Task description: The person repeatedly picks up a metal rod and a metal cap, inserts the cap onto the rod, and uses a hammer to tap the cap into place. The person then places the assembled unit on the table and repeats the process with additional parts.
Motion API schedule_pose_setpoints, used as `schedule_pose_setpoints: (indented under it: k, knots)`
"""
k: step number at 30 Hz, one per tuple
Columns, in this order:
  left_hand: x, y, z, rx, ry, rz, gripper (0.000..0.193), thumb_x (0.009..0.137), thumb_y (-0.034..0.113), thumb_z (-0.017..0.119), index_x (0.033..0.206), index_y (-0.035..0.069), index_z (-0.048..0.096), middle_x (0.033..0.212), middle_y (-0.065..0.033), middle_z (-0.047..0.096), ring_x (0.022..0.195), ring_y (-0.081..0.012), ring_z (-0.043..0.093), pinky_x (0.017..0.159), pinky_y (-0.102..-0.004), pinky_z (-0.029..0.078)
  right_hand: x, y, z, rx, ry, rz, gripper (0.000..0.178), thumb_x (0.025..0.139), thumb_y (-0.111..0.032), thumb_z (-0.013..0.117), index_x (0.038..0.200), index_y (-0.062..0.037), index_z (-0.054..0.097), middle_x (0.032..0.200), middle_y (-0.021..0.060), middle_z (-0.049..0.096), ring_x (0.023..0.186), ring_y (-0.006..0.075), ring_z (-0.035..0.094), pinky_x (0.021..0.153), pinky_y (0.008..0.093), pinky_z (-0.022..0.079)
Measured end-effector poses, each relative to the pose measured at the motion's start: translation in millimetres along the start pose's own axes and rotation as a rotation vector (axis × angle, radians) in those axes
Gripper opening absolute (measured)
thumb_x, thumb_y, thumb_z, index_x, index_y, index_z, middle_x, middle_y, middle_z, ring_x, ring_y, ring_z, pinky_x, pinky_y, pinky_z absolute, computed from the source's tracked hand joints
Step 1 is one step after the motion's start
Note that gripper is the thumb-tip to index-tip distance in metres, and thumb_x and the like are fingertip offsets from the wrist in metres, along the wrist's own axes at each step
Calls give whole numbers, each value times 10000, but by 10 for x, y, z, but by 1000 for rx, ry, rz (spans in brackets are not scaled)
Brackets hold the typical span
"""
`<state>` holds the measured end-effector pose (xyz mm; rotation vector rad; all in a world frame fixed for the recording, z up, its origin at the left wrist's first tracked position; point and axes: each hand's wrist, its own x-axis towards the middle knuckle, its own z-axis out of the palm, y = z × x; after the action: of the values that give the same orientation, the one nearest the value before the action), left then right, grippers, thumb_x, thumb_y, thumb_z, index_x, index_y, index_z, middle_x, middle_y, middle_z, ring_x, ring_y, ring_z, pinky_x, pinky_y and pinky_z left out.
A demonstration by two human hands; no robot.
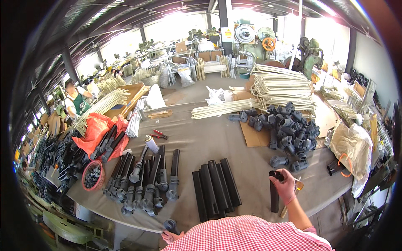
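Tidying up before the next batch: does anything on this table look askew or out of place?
Mostly orderly. One black tube, gripped at the top by the right hand, stands apart from the neat row of black tubes. Grey fittings lie in a loose heap.

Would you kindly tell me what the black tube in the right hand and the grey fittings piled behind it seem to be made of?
Black tube: probably plastic or coated metal; smooth, uniform matte black. Grey fittings: likely moulded plastic; identical shapes, dull even sheen.

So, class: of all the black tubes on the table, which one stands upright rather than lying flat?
The black tube gripped at its top by the right hand. It stands on end near the table's front edge; the bare tubes to its left all lie flat, side by side.
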<state>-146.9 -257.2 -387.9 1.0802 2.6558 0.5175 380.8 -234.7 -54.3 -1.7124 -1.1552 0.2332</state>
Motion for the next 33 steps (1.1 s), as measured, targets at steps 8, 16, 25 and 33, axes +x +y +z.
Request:
schedule_pose_setpoints:
  k: [8, 16, 25, 33]
  knots:
    - [-54, 179, -414, -57, -290, -25, 937, 629, 320, 788, 1393, -7, 355, 1226, -270, 562, 1132, -419, 597, 1002, -483, 486, 47, 462, 214, 405, 124, -30, 269, 826, -68, 790, 1022, -12, 615, 889, 13, 625, 844, 96, 580, 773, 243, 477]
    - [-219, 754, -1015, -1044, -727, 27, 434, 786, 111, 683, 1188, 39, 535, 901, -149, 655, 769, -296, 665, 688, -433, 571, -339, 1179, 1011, 283, -267, 475, 255, 794, -176, 798, 932, -41, 631, 741, 12, 625, 669, 105, 571, 630, 313, 499]
    - [135, 2922, -2421, -1723, -1170, 450, 563, 868, 269, 648, 1374, 107, 463, 1140, -81, 578, 985, -196, 605, 826, -365, 535, -80, -562, 1425, 971, -978, 211, 331, 882, -52, 737, 1146, -13, 541, 913, 63, 654, 756, 153, 653, 699, 310, 553]
    - [256, 3803, -3073, -2032, -1168, 633, 450, 938, 217, 643, 1343, 112, 478, 1142, -144, 598, 1039, -300, 616, 957, -492, 519, -309, -1161, 1427, 1052, -1188, 185, 401, 890, -159, 767, 1183, 5, 547, 906, 94, 666, 775, 196, 687, 758, 341, 557]
